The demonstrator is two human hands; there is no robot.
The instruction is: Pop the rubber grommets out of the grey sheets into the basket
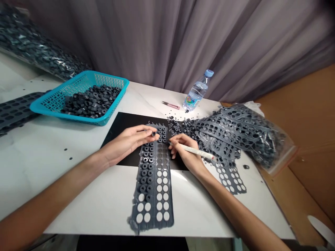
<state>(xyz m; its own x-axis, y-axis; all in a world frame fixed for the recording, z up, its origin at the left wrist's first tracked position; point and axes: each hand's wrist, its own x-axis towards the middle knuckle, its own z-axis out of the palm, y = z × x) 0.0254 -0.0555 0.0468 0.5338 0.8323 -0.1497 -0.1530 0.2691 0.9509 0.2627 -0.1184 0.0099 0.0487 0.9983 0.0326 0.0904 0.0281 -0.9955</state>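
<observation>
A dark rubber sheet (pixel 154 221) with rows of round holes lies on the table and partly on a black mat (pixel 119 129). Ring-shaped rubber pieces (pixel 144 180) still sit in much of its left half and at the far end; other holes show the white table or black mat. Over the sheet's far part, my left hand (pixel 133 139) pinches one small dark rubber ring (pixel 153 133) between thumb and fingertips. Just right of the sheet, my right hand (pixel 187 150) is closed around a pale pen-like tool (pixel 197 151), its dark tip pointing toward the sheet.
A blue basket (pixel 104 120) of rings stands at the left, beside another perforated sheet (pixel 15 109). A bulging clear bag (pixel 34 45) is behind it. Pink-handled snips (pixel 171 105), a water bottle (pixel 196 92), loose scraps (pixel 187 128) and a bag of perforated sheets (pixel 251 134) lie rightward.
</observation>
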